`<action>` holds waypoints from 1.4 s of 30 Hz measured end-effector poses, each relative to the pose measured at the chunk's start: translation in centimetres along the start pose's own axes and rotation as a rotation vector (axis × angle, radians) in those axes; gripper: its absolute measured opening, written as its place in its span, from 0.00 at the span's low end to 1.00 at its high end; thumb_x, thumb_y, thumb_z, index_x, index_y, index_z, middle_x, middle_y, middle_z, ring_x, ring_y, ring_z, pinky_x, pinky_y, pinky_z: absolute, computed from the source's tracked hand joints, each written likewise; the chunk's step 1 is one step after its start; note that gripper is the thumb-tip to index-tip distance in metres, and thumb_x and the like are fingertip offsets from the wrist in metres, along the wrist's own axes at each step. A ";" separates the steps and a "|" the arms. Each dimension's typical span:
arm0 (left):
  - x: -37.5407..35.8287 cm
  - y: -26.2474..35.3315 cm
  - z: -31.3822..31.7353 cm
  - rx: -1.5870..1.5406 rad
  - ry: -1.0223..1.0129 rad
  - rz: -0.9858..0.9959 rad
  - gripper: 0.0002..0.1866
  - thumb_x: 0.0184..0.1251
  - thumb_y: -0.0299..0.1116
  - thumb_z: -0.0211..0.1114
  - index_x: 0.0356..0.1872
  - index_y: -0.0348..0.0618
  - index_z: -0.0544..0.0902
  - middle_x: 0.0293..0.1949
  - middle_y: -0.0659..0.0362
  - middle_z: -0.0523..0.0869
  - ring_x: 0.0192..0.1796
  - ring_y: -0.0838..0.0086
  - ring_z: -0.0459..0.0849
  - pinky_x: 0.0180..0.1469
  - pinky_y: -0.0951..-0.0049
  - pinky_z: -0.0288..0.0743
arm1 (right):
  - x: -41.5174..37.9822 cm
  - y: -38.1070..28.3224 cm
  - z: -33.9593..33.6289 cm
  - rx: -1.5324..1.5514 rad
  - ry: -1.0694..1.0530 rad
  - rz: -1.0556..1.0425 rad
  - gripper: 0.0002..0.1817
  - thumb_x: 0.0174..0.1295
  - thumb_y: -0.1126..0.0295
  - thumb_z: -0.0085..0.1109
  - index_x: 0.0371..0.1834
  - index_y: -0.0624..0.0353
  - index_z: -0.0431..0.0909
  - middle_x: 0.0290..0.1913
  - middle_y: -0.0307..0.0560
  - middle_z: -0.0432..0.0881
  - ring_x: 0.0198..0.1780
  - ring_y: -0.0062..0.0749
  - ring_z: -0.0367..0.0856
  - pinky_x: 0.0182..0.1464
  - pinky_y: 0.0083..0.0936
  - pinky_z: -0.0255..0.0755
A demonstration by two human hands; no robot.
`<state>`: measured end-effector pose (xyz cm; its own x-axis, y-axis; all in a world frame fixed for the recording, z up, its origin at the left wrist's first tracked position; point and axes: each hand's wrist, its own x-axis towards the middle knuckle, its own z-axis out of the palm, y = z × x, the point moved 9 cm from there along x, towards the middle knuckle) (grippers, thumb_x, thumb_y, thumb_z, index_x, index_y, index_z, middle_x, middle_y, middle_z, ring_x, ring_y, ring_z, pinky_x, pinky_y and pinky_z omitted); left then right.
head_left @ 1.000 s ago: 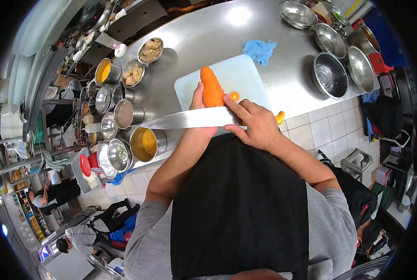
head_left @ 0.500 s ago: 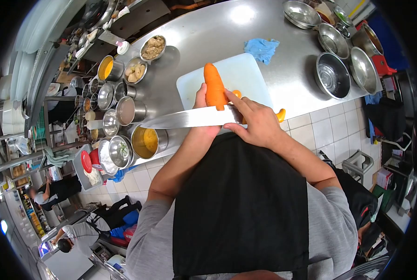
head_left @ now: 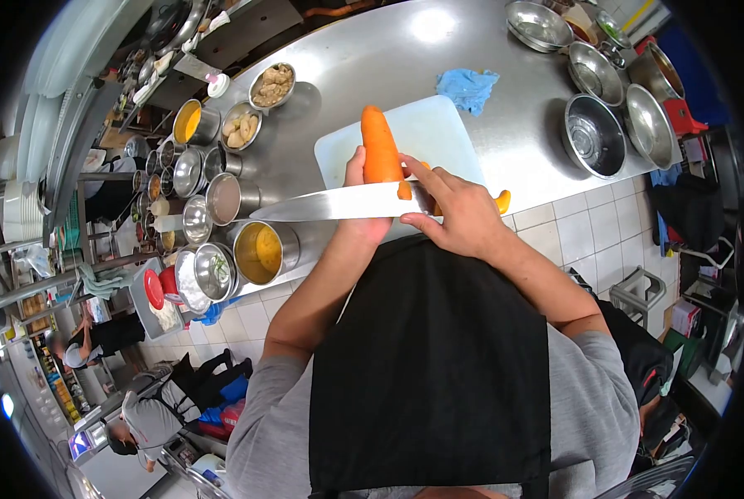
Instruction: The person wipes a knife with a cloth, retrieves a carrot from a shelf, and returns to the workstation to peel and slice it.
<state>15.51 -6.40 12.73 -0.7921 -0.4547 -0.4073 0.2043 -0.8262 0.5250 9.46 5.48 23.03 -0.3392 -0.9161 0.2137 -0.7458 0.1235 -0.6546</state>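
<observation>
A large carrot (head_left: 379,145) points away from me over the white cutting board (head_left: 438,125). My left hand (head_left: 360,218) holds it from below, thumb along its side, with the palm partly hidden by the blade. The long knife (head_left: 330,205) lies across the carrot's near end, its tip toward the left. My right hand (head_left: 455,204) is closed round the knife's handle, which it mostly hides, and its fingers reach toward the carrot. A small piece of orange peel (head_left: 404,190) sits on the blade. Another orange piece (head_left: 502,201) lies right of my right hand.
A crumpled blue cloth (head_left: 467,89) lies beyond the board. Metal bowls (head_left: 594,135) stand at the right. Bowls and pots, including one with yellow contents (head_left: 259,252), line the left side. Other people (head_left: 151,416) are at the lower left.
The knife has moved slightly up along the carrot's near end, and a peel piece now shows on the blade. The person at the lower left has shifted posture.
</observation>
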 end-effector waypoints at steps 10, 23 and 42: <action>-0.5 0.8 0.1 0.084 0.108 0.009 0.24 0.77 0.56 0.53 0.55 0.45 0.77 0.45 0.54 0.85 0.45 0.66 0.85 0.44 0.60 0.83 | -0.9 0.4 0.3 -0.073 0.004 0.000 0.41 0.65 0.43 0.61 0.76 0.55 0.64 0.35 0.48 0.80 0.34 0.39 0.85 0.37 0.34 0.80; -0.8 0.5 1.1 0.081 0.044 0.019 0.24 0.77 0.55 0.51 0.53 0.44 0.77 0.44 0.56 0.84 0.45 0.67 0.84 0.47 0.62 0.81 | -1.1 0.2 -0.3 -0.027 -0.021 0.021 0.41 0.65 0.44 0.62 0.76 0.55 0.64 0.36 0.48 0.80 0.35 0.39 0.85 0.37 0.34 0.79; -1.4 -0.6 1.2 0.028 -0.052 0.052 0.25 0.80 0.55 0.50 0.60 0.43 0.74 0.49 0.55 0.83 0.52 0.69 0.83 0.57 0.61 0.78 | -0.5 -0.1 -0.7 0.003 0.049 0.022 0.40 0.65 0.45 0.63 0.75 0.53 0.65 0.38 0.46 0.82 0.34 0.37 0.85 0.35 0.33 0.79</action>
<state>15.84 -4.85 13.86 -0.8095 -0.4786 -0.3401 0.2303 -0.7917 0.5658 9.31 6.16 23.54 -0.3837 -0.8932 0.2343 -0.7362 0.1428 -0.6615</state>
